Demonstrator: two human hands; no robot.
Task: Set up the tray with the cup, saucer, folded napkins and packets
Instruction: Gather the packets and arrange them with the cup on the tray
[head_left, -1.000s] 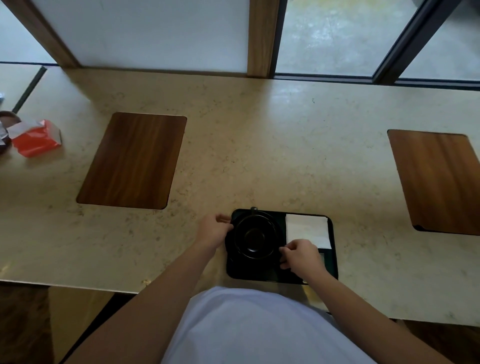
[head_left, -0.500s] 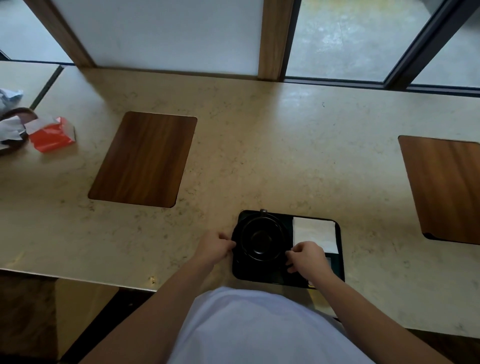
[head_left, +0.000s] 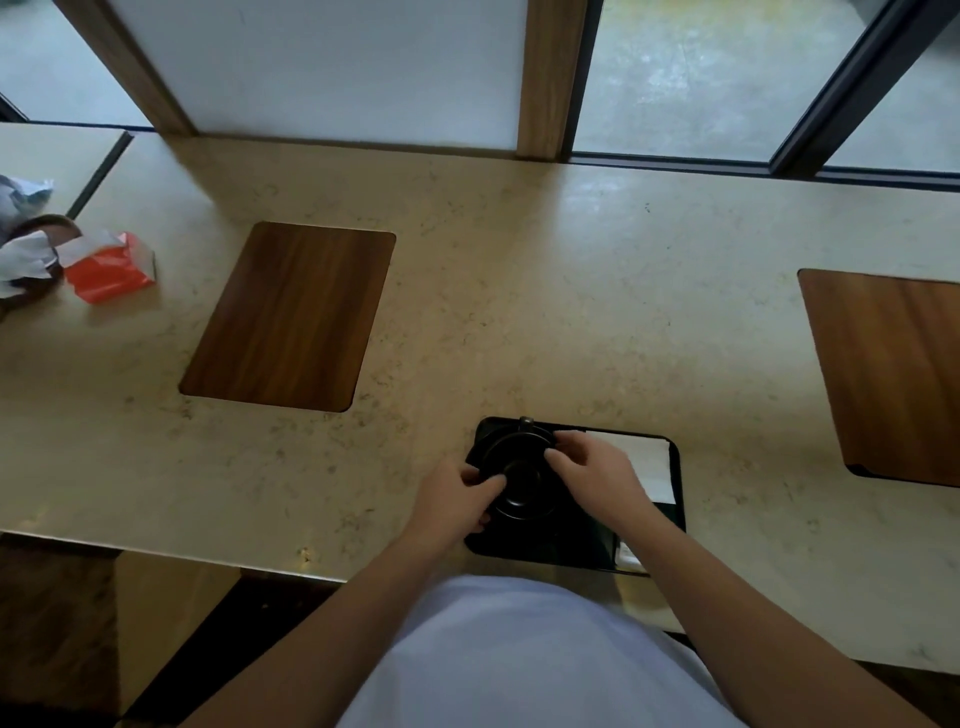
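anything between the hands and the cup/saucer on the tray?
Nothing visible. The left hand and right hand are already on opposite sides of the black cup and saucer, inside the tray. The white napkin lies to the right, clear of both.

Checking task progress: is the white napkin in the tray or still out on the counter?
In the tray: the napkin lies flat in the black tray's right half.
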